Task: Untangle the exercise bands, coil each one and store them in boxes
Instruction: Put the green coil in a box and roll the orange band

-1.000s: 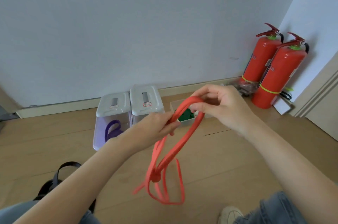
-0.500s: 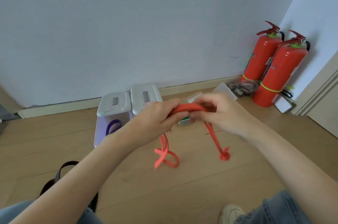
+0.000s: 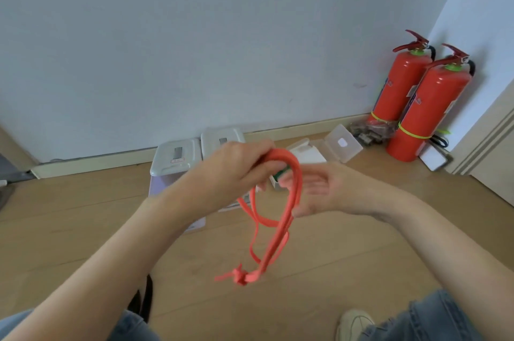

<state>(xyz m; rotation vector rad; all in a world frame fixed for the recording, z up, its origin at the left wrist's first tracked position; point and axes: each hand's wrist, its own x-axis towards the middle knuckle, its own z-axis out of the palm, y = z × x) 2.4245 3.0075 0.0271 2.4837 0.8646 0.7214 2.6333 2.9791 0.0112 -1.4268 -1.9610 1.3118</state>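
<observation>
My left hand (image 3: 236, 171) grips the top of a red-orange exercise band (image 3: 278, 240) that hangs in long loops, with a knot (image 3: 240, 276) near the bottom. My right hand (image 3: 319, 190) is flat, fingers straight, and sits inside the loop against the band's right strands. Behind my hands stand two closed white boxes (image 3: 178, 157) and an open clear box (image 3: 314, 154) with its lid (image 3: 343, 144) flipped back. A bit of green band (image 3: 279, 173) shows between my hands.
Two red fire extinguishers (image 3: 428, 107) stand in the right corner beside a door frame. A black strap (image 3: 144, 301) lies on the wooden floor by my left knee. My shoe (image 3: 353, 324) shows at the bottom.
The band was draped between both hands with ends dangling apart; now it hangs as one long loop from my left hand, the knot swung low. My right hand has opened flat inside the loop.
</observation>
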